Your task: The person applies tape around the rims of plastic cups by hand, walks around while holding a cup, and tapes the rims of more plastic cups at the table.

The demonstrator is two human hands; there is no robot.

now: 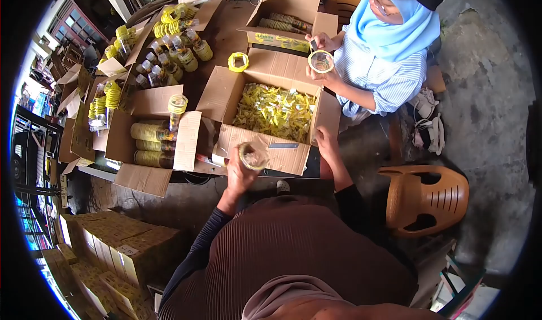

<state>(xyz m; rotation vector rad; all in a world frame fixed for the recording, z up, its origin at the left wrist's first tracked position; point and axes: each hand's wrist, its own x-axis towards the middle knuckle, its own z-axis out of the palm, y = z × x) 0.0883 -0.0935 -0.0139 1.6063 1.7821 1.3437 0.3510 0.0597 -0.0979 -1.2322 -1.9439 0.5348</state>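
Clear cup [254,156] with a yellowish rim: held in the left hand [239,174], above the near flap of an open carton [271,156], mouth facing up toward the camera. Left fingers curled around the cup's side, gripping it. Cup interior looks hazy; contents cannot be told.

Right hand [326,141]: at the carton's near right corner, beside the right flap, fingers bent. Cannot tell whether they pinch anything or touch the cardboard.

Carton sits on the dark tabletop [217,35], flaps folded outward, filled with a loose heap of small yellow packets [275,111]. Narrow grey strip [282,145] lies along the near flap. Yellow ring-shaped item [238,62] just beyond the far left corner.

Left of the carton: 2nd open box [124,133] containing 3 rows of nested, yellow-rimmed cups [149,132]; 1 upright cup [177,105] by its right flap. Behind it, a cluster of cups [169,57], some upright, some tilted. Far side: printed box [279,40], also open, with rows of cups inside.

Across the right corner, a co-worker [378,66] in a striped shirt holds another yellow-rimmed cup [321,62]. Orange-brown chair [409,198] on the floor [485,150], at right. Stacked cartons [121,235] at lower left.
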